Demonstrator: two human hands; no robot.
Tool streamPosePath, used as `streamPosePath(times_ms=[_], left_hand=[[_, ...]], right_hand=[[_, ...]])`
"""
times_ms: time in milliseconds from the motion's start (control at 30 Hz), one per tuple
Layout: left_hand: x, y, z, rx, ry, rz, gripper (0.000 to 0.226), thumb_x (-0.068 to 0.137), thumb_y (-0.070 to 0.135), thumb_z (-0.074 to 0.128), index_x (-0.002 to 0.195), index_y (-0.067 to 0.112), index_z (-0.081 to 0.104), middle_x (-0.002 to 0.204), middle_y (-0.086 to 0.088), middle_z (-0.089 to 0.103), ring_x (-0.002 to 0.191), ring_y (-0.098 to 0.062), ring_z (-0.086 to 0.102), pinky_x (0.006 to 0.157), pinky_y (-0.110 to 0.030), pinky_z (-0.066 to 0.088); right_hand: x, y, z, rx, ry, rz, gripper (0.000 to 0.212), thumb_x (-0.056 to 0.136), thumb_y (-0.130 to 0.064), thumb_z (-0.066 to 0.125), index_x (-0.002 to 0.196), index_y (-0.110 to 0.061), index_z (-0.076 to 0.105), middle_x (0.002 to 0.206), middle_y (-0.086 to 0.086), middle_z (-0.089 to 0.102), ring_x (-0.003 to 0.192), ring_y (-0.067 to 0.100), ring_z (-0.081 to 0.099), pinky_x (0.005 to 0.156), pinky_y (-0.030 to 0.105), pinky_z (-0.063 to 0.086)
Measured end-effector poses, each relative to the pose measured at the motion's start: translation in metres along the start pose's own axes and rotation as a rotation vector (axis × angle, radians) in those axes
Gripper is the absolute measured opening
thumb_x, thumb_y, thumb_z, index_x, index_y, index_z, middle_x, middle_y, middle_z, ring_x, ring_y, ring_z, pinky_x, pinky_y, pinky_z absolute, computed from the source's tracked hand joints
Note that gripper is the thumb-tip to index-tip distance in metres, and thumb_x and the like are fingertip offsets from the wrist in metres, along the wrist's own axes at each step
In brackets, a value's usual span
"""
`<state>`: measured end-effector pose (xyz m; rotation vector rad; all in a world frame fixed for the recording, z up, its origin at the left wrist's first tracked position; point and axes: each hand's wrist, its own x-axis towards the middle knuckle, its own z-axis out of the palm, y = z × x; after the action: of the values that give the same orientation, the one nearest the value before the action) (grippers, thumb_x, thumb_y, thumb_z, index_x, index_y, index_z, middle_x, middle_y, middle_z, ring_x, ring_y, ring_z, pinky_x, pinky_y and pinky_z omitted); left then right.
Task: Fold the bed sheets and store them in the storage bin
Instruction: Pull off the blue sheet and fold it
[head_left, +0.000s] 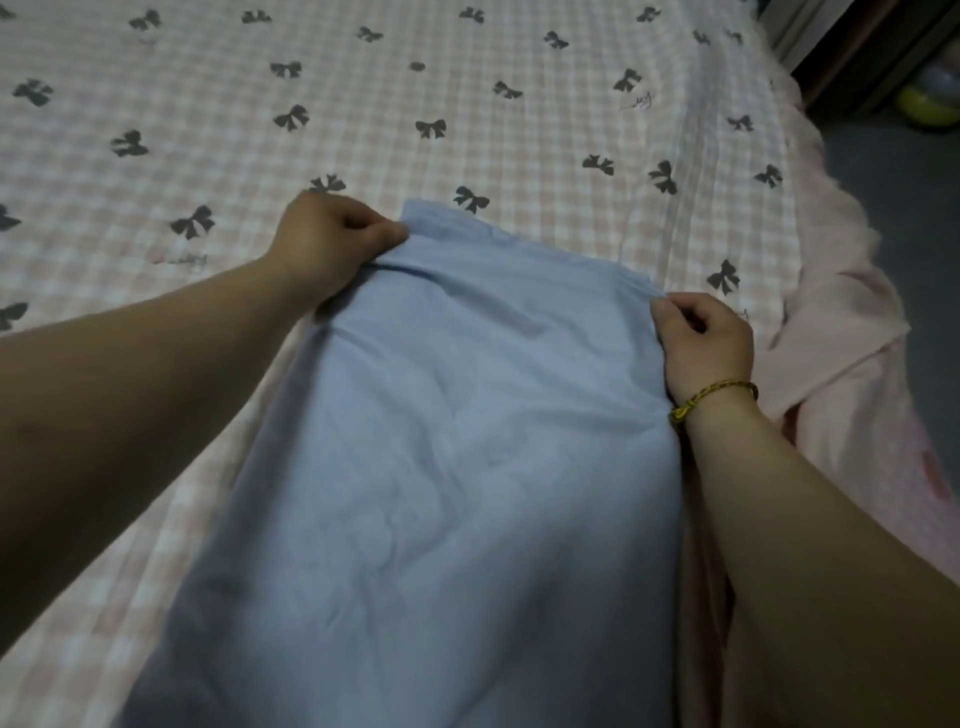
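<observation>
**Blue sheet held at its far corners**

A light-blue bed sheet lies lengthwise on the bed, over its pink checked bow-print cover. Left hand pinches the far left corner; right hand, wearing a braided bracelet, pinches the far right corner.

Readable text: none that can be made out with certainty.
Bed cover: pink and white check printed with dark bows; here and there a small cursive scribble in dark ink sits among them.
Scribble near the far right: looks like handwriting, too small and blurred to read.
Scribble near the left wrist: same sort of script, faint, letters not legible.
Scribble by the right hand: partly hidden, not legible.
Blue sheet: plain, no label, tag or print in view.
Bracelet: braided cord, no lettering.
Numbers, brands, signs: none seen.
</observation>
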<state>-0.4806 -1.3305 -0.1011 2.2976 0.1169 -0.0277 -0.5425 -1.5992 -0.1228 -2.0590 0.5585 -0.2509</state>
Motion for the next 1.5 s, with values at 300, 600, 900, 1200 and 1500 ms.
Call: streamPosePath(times_ms=[300,600,900,1200,1500], left_hand=[[0.042,0.052,-0.041,0.117,-0.058,0.053,0.039,0.095,0.035,0.047,0.066,0.01,0.052,0.064,-0.001,0.051,0.046,0.001,0.054,0.055,-0.017,0.045],[0.027,0.039,-0.028,0.3,-0.332,0.038,0.025,0.079,0.02,0.07,0.097,0.002,0.069,0.092,-0.004,0.064,0.092,-0.012,0.052,0.071,-0.014,0.037],[0.027,0.04,-0.027,0.295,-0.19,0.233,0.02,0.088,0.028,0.06,0.083,0.009,0.061,0.072,0.004,0.055,0.065,0.003,0.055,0.066,-0.009,0.042],[0.028,0.038,-0.024,0.473,-0.41,0.205,0.021,0.081,0.015,0.069,0.102,0.012,0.068,0.094,-0.001,0.057,0.09,-0.014,0.05,0.081,-0.023,0.033],[0.041,0.04,-0.013,0.792,-0.17,0.439,0.023,0.086,0.025,0.061,0.101,0.009,0.068,0.131,-0.01,0.049,0.133,-0.027,0.029,0.111,-0.05,0.003]], right_hand=[[0.009,0.0,-0.001,0.115,0.014,0.118,0.023,0.094,-0.013,0.048,0.105,-0.001,0.064,0.074,-0.009,0.051,0.062,-0.006,0.047,0.05,-0.003,0.034],[0.007,0.0,-0.003,0.176,-0.033,0.264,0.025,0.094,-0.019,0.049,0.112,-0.006,0.062,0.098,-0.002,0.054,0.092,0.009,0.047,0.05,-0.003,0.035],[0.005,0.002,0.0,0.155,-0.014,0.256,0.027,0.094,-0.018,0.049,0.114,-0.005,0.061,0.101,-0.001,0.055,0.094,0.009,0.047,0.063,0.004,0.036],[0.004,0.001,0.002,0.157,-0.024,0.274,0.026,0.094,-0.018,0.049,0.113,-0.006,0.062,0.102,0.001,0.057,0.094,0.011,0.048,0.076,0.019,0.043],[0.007,0.008,0.005,0.139,-0.059,0.266,0.027,0.094,-0.016,0.048,0.113,-0.003,0.061,0.098,0.0,0.054,0.092,0.011,0.047,0.063,0.006,0.037]])
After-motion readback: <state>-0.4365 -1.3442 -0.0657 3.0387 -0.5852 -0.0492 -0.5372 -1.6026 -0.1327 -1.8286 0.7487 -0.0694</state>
